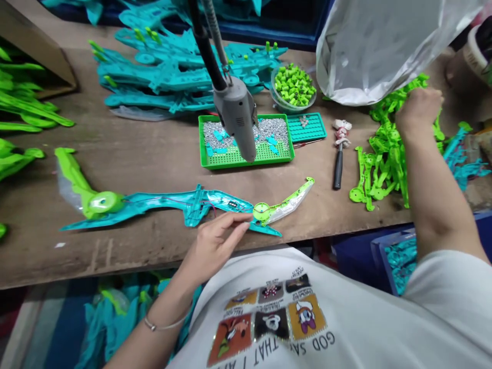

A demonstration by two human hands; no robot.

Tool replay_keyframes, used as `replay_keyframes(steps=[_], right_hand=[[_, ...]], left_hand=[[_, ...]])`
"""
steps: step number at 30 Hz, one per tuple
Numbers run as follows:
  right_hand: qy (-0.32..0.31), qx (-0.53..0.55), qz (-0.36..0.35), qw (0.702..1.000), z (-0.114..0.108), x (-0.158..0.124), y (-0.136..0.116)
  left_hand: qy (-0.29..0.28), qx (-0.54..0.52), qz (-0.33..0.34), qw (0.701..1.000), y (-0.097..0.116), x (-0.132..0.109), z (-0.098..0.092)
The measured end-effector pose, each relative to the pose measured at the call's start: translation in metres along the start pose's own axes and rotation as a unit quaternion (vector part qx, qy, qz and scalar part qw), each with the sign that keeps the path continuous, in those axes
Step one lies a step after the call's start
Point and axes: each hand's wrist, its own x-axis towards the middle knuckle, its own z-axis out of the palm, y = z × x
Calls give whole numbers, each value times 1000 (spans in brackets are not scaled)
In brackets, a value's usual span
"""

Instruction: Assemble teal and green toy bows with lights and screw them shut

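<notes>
A teal toy bow body (pixel 165 201) lies on the workbench, with thin wires along it and a bright green limb at either end. My left hand (pixel 215 241) is at its right part, thumb and fingertips drawn together beside the right green limb (pixel 288 203). Whatever they pinch, if anything, is too small to make out. A clear plastic film hangs on each limb. Far to the right, my right hand (pixel 418 110) is closed over a heap of green limb parts (pixel 388 148); its fingers are curled away and their contents are hidden.
Above the bow hangs a grey electric screwdriver (pixel 238 120), over a green tray (pixel 246 160) of screws. Behind stand a tub of green pegs (pixel 294 87) and stacked teal bodies (pixel 161 77). A hammer (pixel 338 166) lies right of the tray. A white bag (pixel 369 51) overhangs the back.
</notes>
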Motion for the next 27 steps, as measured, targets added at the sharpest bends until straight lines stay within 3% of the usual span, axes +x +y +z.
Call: replay_keyframes(steps=[1,3,6,8,10,13,16,19,21,24,27], right_hand=[[-15,2,35,999,-22,-14,2],[17,33,22,999,-70,-50,4],[86,159,-126,975,-137,-113,2],[55,324,-221,918,-166,-150,-4],[-15,471,-241,848,-176,-177,-16],[-166,598,-218,753,-159,-201,-37],[-292,655,-160,678,-116,-215,-53],[-383,698,-45,603,-71,-228,-61],[-411,715,43,564,-47,-236,-64],[-412,715,136,548,-27,-240,-67],[-402,694,161,575,-19,-234,-72]], left_hand=[[8,2,-12,1000,-5,-2,-2],[18,15,-19,1000,-10,-2,-5],[61,60,17,996,0,6,-7],[105,106,69,986,15,16,-4],[120,137,126,975,29,27,3],[41,122,174,976,40,34,19],[-38,105,165,980,35,29,36],[-48,108,145,982,24,16,50],[-51,102,144,983,21,8,57],[-36,105,152,982,22,4,63],[2,134,168,977,24,9,64]])
